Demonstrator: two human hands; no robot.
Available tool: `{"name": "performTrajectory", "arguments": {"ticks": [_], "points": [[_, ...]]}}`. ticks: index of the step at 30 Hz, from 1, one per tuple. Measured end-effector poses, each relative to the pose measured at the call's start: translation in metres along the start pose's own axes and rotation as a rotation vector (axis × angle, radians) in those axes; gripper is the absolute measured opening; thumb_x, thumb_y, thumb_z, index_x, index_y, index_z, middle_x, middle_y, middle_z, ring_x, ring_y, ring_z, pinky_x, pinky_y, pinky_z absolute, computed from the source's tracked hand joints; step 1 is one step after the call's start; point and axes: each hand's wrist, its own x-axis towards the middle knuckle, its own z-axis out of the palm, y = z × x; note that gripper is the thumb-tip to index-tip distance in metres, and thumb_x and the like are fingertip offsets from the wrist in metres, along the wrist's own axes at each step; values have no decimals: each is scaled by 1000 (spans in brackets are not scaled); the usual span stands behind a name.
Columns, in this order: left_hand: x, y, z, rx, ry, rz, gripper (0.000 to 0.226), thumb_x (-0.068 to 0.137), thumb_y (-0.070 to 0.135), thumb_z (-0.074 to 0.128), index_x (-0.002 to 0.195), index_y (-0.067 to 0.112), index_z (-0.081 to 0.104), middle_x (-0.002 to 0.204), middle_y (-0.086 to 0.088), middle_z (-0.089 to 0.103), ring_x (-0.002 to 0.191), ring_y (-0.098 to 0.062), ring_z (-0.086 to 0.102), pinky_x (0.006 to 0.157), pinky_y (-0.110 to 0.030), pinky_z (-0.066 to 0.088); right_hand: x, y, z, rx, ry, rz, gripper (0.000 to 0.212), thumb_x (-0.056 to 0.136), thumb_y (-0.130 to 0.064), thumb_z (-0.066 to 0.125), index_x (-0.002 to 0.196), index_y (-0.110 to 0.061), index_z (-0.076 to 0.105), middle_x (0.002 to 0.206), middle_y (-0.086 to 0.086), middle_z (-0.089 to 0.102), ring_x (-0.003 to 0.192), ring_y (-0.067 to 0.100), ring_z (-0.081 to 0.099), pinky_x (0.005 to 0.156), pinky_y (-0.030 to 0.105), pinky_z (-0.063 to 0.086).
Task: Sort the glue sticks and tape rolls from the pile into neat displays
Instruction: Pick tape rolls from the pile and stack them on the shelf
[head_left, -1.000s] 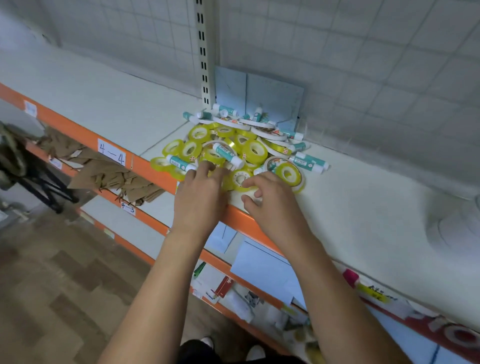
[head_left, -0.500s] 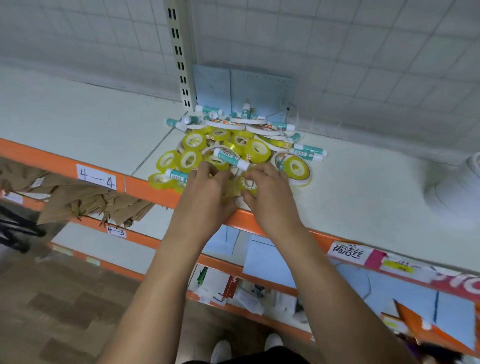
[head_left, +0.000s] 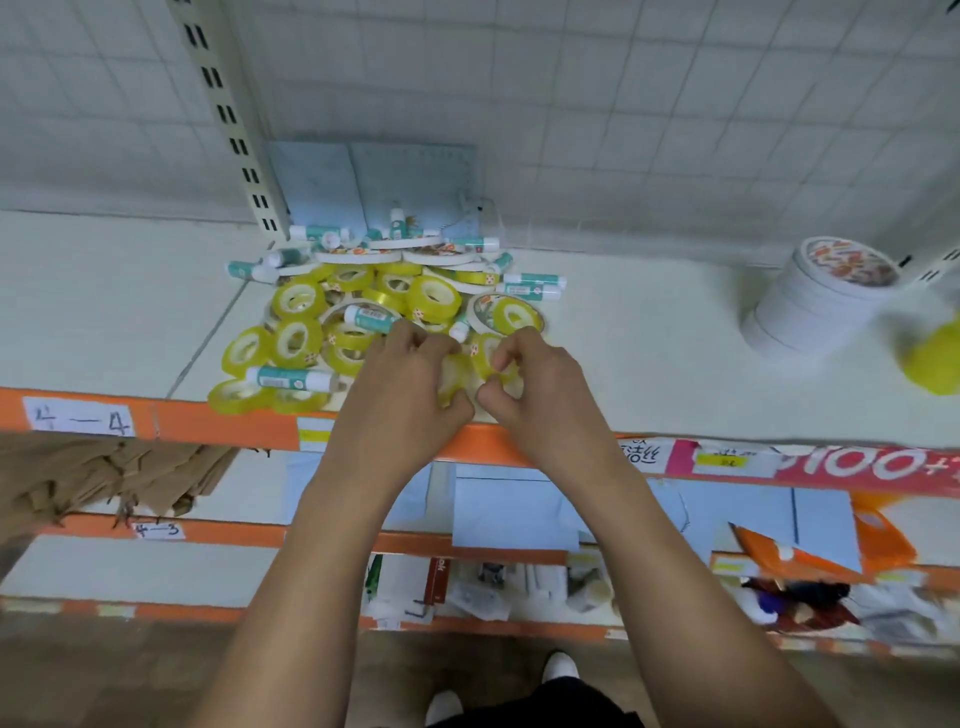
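Head camera, looking down: at the front edge of the shelf (head_left: 649, 353), our left hand (head_left: 410, 387) curls its fingers around a pale tape roll (head_left: 457, 370). Our right hand (head_left: 543, 397) pinches a yellow tape roll (head_left: 487, 357) just beside it. Behind both hands, reaching to the back wall, lies the pile (head_left: 363, 301) of more tape and teal glue sticks (head_left: 291, 378).

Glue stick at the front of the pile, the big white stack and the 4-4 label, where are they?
front glue stick (head_left: 283, 378), head view, on its teal label.
white stack (head_left: 800, 317), head view, on its side wall.
4-4 label (head_left: 78, 422), head view, on the paper's middle.
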Motion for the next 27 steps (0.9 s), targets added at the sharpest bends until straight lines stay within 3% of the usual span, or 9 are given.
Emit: {"name": "performTrajectory", "arguments": {"ticks": [3, 5, 8, 11, 14, 19, 27], "points": [[10, 22, 14, -26, -30, 59, 47, 78, 28, 71, 123, 19, 61, 113, -6, 49, 109, -30, 48, 88, -41, 45, -9, 16, -22, 52, 65, 60, 21, 78, -13, 67, 90, -15, 50, 89, 0, 59, 85, 20, 56, 77, 34, 46], [18, 41, 26, -49, -65, 100, 47, 79, 31, 71, 124, 20, 60, 115, -5, 48, 112, -27, 47, 90, -40, 44, -16, 30, -41, 51, 96, 100, 33, 77, -15, 68, 105, -16, 51, 99, -1, 58, 89, 17, 56, 81, 35, 49], [30, 75, 46, -63, -116, 173, 47, 81, 35, 69, 125, 22, 59, 116, -2, 47, 114, -24, 45, 90, -38, 45, -25, 52, -75, -1, 105, 119, 65, 78, -21, 68, 138, -27, 43, 110, -2, 54, 94, 10, 54, 85, 21, 47], [42, 113, 66, -78, -140, 231, 46, 81, 35, 69, 124, 24, 59, 113, 1, 46, 112, -21, 45, 88, -36, 45, -33, 78, -110, -90, 167, 148, 56, 79, -19, 69, 133, -16, 53, 118, 2, 49, 91, 11, 55, 85, 19, 44], [55, 155, 89, -87, -162, 281, 46, 81, 32, 68, 125, 24, 59, 113, 1, 46, 110, -21, 46, 87, -36, 46, -40, 109, -147, -157, 199, 203, 51, 78, -18, 70, 125, -6, 57, 119, 7, 50, 101, 21, 57, 86, 17, 38], [68, 235, 136, -103, -254, 308, 48, 81, 31, 67, 127, 23, 59, 115, 0, 48, 108, -22, 48, 88, -36, 45, -52, 166, -219, -246, 167, 240, 53, 78, -18, 69, 130, -12, 59, 121, 10, 55, 110, 31, 52, 98, 34, 41], [77, 333, 190, -116, -294, 324, 44, 85, 33, 67, 127, 23, 60, 118, 0, 56, 107, -21, 56, 89, -35, 47, -75, 236, -311, -263, 151, 204, 49, 82, -27, 66, 129, -14, 59, 122, 4, 52, 115, 23, 52, 99, 28, 41]]}}
